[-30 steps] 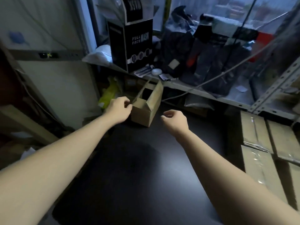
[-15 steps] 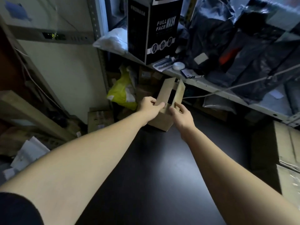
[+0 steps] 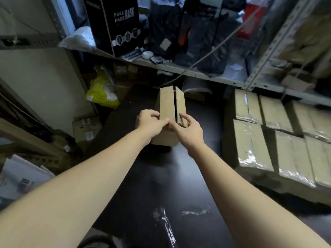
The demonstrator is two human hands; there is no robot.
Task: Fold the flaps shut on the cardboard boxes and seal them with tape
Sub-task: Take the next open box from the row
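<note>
A dark table [image 3: 136, 185] fills the near middle. Beyond it a metal shelf [image 3: 202, 73] runs across the far side. On the shelf stand a black box [image 3: 116, 24] printed "FULL FACE MASK", a white plastic bag [image 3: 78, 40] to its left and dark bags [image 3: 197, 38] to its right. A yellow bag [image 3: 102, 92] lies under the shelf. A labelled carton [image 3: 86, 127] sits on the floor at left, with papers [image 3: 21, 174] nearer.

Dim, bluish light; glare on the taped boxes [image 3: 268, 140]; wide-angle bending and soft blur at edges.
</note>
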